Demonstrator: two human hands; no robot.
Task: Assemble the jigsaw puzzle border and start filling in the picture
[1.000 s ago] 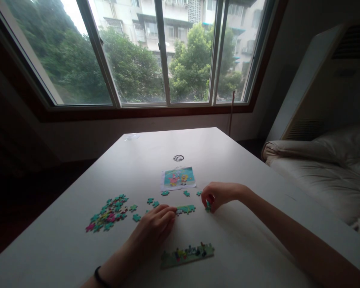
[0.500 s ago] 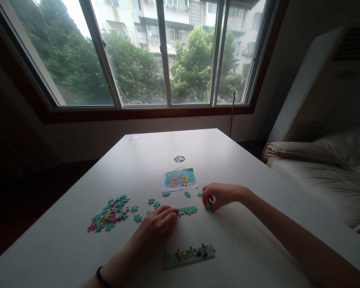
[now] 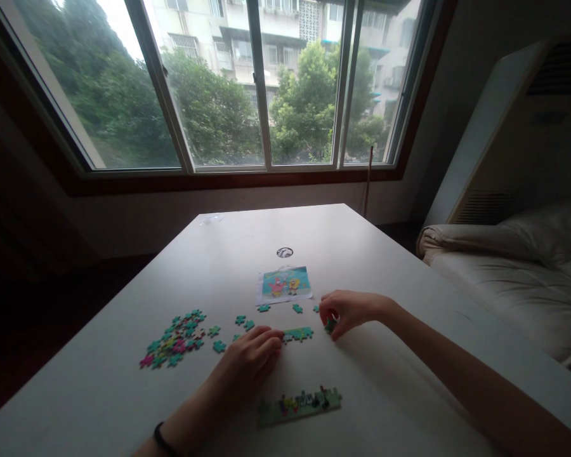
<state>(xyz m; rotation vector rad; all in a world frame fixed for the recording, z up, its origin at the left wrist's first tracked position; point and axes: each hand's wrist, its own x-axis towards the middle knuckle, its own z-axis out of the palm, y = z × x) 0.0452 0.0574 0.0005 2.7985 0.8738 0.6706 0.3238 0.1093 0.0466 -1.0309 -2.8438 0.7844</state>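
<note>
My left hand (image 3: pixel 252 355) lies over the left end of a joined strip of green puzzle pieces (image 3: pixel 301 334), its fingers stretched out and touching the strip. Part of the strip is hidden under those fingers. Just right of the strip, my right hand (image 3: pixel 342 311) pinches a single dark green puzzle piece (image 3: pixel 330 326) between thumb and fingers, at or close to the tabletop. A gap separates this piece from the strip. Nearer to me lies a longer assembled puzzle strip (image 3: pixel 299 408) with yellow, white and dark figures. Loose pieces (image 3: pixel 264 308) lie behind the joined strip.
A heap of mixed puzzle pieces (image 3: pixel 176 343) lies on the left of the white table (image 3: pixel 385 393). Behind the strips is a printed cartoon picture (image 3: pixel 285 284), with a round black mark (image 3: pixel 284 252) beyond it. A padded seat (image 3: pixel 504 279) stands right of the table.
My right hand has shifted very slightly left, and the piece in its pinch has tilted a little. My left hand stays on the strip.
</note>
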